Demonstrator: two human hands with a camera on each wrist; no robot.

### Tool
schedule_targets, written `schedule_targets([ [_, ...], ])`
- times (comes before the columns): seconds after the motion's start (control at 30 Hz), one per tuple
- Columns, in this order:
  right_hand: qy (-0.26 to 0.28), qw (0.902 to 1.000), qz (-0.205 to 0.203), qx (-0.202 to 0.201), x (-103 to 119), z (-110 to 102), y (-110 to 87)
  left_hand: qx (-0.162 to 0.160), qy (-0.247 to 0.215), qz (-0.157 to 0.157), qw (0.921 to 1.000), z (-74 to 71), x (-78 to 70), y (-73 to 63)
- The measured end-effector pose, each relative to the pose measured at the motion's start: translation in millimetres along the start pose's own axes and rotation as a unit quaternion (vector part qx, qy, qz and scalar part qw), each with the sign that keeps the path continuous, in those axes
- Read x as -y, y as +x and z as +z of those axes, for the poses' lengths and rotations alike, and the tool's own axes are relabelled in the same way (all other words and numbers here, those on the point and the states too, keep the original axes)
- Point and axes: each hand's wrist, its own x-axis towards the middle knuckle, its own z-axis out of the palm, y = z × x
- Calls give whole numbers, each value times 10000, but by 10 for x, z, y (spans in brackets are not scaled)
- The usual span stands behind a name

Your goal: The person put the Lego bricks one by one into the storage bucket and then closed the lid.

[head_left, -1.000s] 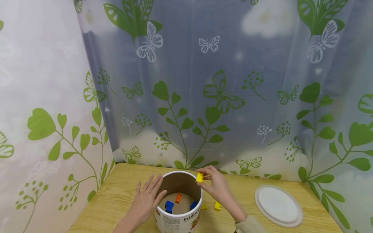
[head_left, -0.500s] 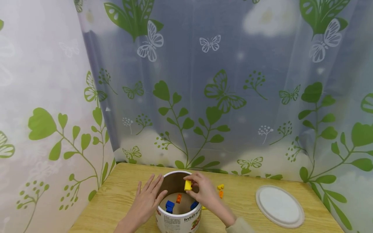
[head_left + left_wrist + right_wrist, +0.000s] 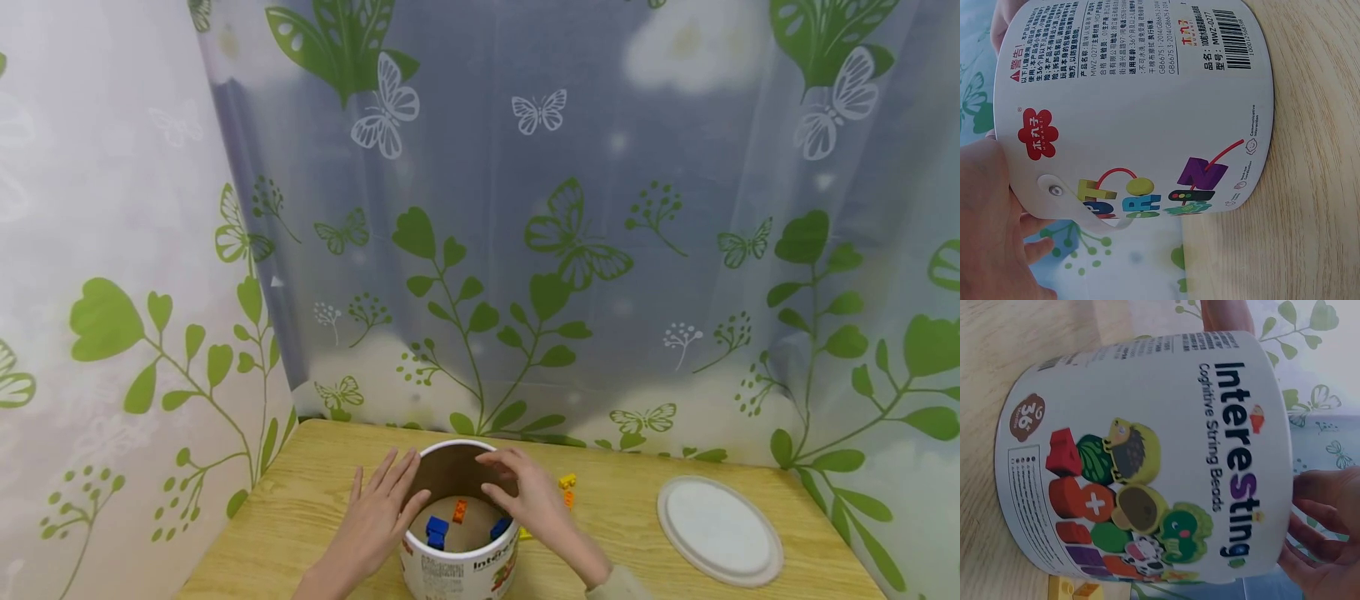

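A white printed bucket (image 3: 446, 575) stands upright on the wooden table. My left hand (image 3: 375, 517) touches its left rim with fingers extended; the left wrist view has that hand (image 3: 991, 231) beside the bucket's white handle (image 3: 1088, 215). Over the right part of the opening is my right hand (image 3: 532, 500), thumb and fingers apart, with nothing seen between them. On the bucket floor lie a blue toy brick (image 3: 437, 532), an orange one (image 3: 460, 511) and, near the right wall, another blue brick (image 3: 499, 528). The yellow brick held earlier is out of sight.
Right of the bucket, partly behind my right hand, lie a yellow brick (image 3: 567, 481), an orange brick (image 3: 568, 499) and another yellow piece (image 3: 524, 534). A round white lid (image 3: 720, 531) lies farther right. Patterned curtain (image 3: 480, 250) closes off the back and sides.
My right hand moved left over the bucket with a yellow brick, then let it go; the brick no longer shows. The left hand stays at the rim.
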Motion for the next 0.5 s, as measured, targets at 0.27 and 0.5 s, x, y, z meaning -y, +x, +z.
schedule_targets([
  [0.27, 146, 9967, 434, -675, -159, -203, -41, 107, -120, -46, 9999, -4, 6, 0],
  [0.5, 258, 9919, 847, -912, -416, -328, -148, 138, -162, -43, 9998, -10, 8, 2],
])
